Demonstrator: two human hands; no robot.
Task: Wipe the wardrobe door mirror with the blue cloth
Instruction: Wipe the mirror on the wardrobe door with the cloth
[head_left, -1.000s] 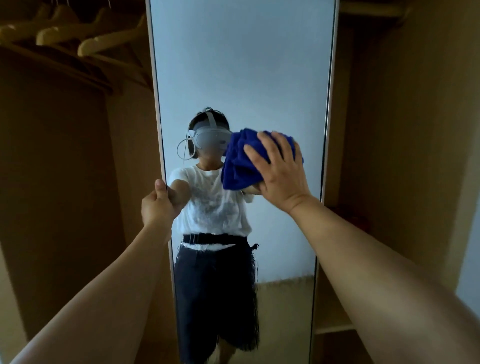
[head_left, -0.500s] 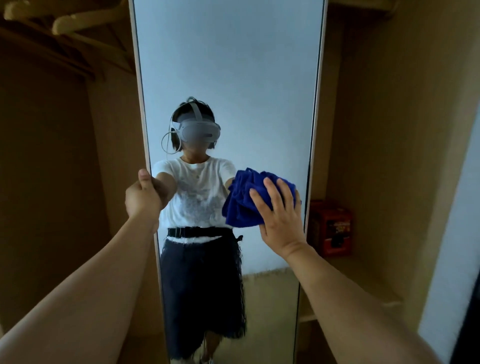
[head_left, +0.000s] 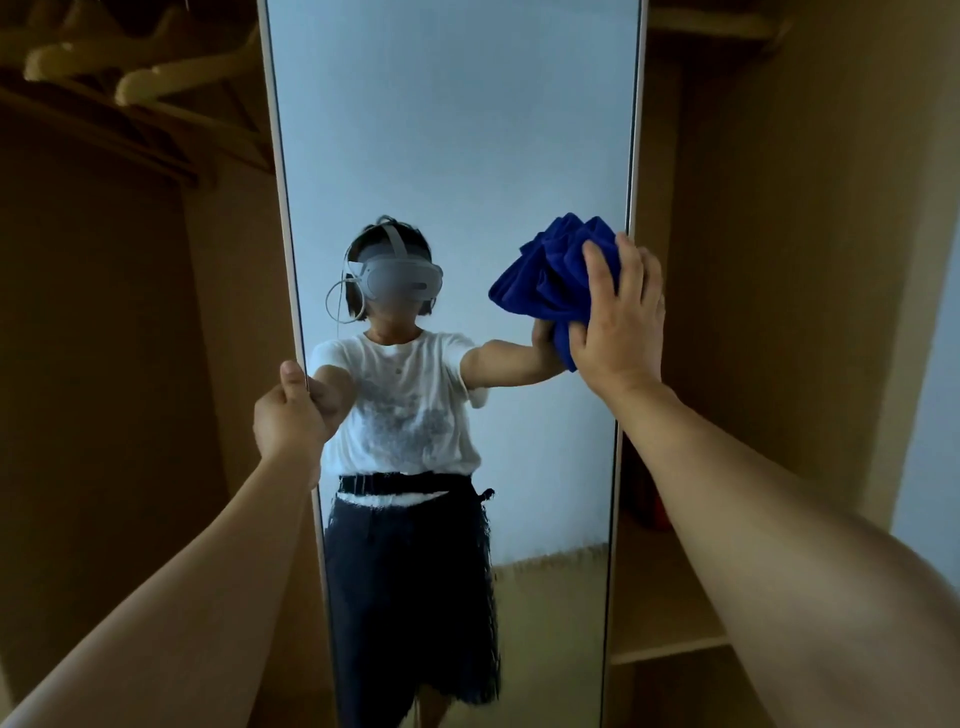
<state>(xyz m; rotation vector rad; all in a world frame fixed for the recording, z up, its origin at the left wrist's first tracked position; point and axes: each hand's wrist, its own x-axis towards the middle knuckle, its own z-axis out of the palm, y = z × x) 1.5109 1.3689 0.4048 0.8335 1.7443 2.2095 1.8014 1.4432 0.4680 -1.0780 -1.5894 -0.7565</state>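
Note:
A tall, narrow wardrobe door mirror (head_left: 452, 130) fills the middle of the head view and reflects a person in a white shirt and dark skirt. The blue cloth (head_left: 556, 280) is bunched against the glass near the mirror's right edge, at about head height. My right hand (head_left: 618, 317) presses flat on the cloth with fingers spread over it. My left hand (head_left: 291, 410) is closed around the mirror door's left edge, thumb up, lower than the cloth.
Wooden hangers (head_left: 156, 73) hang on a rail in the open wardrobe at the upper left. To the right of the door are wooden shelves (head_left: 670, 639) with a red box (head_left: 654, 499) partly hidden behind my forearm. A pale wall (head_left: 935, 415) lies far right.
My right hand has carried the cloth from the mirror's middle down, then up and right to the right edge. My left hand has kept its grip on the door's left edge.

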